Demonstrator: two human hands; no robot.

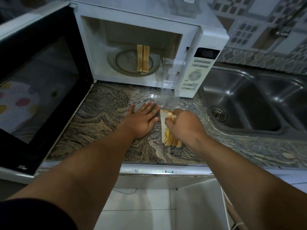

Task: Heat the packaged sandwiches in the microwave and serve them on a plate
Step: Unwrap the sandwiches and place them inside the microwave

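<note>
Sandwich (169,130) lies on the marbled bench (103,117), near edge toward the camera, just in front of the microwave (206,37). Right hand (184,125) has its fingers curled over the far end of it, pinching the bread. Left hand (142,120) is flat and spread on the bench just left of the sandwich, holding nothing. Clear plastic package (171,83) stands open just beyond the sandwich, leaning against the microwave front by the control panel (197,72).

Microwave door (41,83) swung wide to the left. Another sandwich (142,58) already stands on edge on the glass turntable (131,63) inside.

Handling, as judged: soft sliced bread with a loose yellow filling showing at the near end. Light, easily squashed, and the layers likely to slide apart or shed filling if lifted by one corner. Best taken across both bread faces near the middle, with a gentle squeeze, kept level on the way into the cavity.

Steel sink (249,100) sits to the right. No plate in view.
</note>
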